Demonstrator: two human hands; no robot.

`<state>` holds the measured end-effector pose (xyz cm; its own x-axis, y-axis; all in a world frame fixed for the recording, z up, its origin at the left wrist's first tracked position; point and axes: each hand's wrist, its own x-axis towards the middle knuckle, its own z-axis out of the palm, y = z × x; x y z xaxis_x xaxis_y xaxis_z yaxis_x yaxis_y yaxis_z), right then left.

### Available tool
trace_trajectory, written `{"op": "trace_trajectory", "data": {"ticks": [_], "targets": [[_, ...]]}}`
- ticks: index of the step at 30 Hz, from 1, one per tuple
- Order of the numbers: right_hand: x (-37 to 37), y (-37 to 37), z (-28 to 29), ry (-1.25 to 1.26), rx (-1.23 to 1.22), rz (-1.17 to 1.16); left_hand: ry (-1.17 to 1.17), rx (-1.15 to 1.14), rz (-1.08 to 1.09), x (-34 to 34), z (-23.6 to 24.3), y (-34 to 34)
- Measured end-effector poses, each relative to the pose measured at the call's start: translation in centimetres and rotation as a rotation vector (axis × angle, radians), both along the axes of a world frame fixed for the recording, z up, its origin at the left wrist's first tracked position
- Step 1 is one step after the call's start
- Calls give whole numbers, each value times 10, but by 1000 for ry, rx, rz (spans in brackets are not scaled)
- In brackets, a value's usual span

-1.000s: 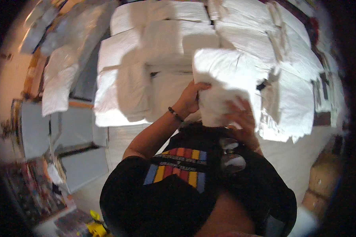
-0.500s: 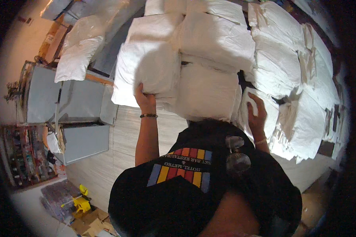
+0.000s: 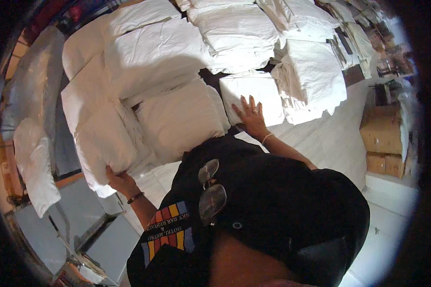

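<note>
Folded white cloths [image 3: 155, 55] lie in several thick stacks in rows in front of me. At the lower left, my left hand [image 3: 122, 181] grips the near edge of a white folded stack [image 3: 103, 141], its fingertips partly hidden by the cloth. A middle stack [image 3: 177, 115] sits between my hands. My right hand [image 3: 251, 117] lies open, fingers spread, on a smaller, brightly lit stack [image 3: 244, 86] right of centre, beside a rumpled stack [image 3: 316, 76].
On the left are a wrapped long bundle [image 3: 38, 105], another white bundle [image 3: 33, 162] and grey cabinets [image 3: 105, 248]. Cardboard boxes [image 3: 380, 138] stand at right on the light tiled floor [image 3: 335, 138]. My black-shirted body, with eyeglasses hung on it, fills the lower middle.
The cloth bundle once raised between both hands is no longer held up. My hands moved apart; my right fingers spread onto a stack. The camera's view has swung round.
</note>
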<state>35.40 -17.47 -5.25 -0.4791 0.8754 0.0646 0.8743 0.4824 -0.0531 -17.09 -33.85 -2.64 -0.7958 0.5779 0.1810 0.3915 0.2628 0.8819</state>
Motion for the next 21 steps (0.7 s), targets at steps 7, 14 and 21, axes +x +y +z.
{"op": "trace_trajectory", "data": {"ticks": [7, 14, 21], "targets": [[22, 29, 18, 567, -342, -431, -1415, 477, -31, 80, 50, 18], [36, 25, 129, 1145, -320, -402, -1408, -61, -1023, 205, 127, 107], [-54, -8, 202, 437, -178, 554, -1506, 116, -1086, 244, 114, 161]]}}
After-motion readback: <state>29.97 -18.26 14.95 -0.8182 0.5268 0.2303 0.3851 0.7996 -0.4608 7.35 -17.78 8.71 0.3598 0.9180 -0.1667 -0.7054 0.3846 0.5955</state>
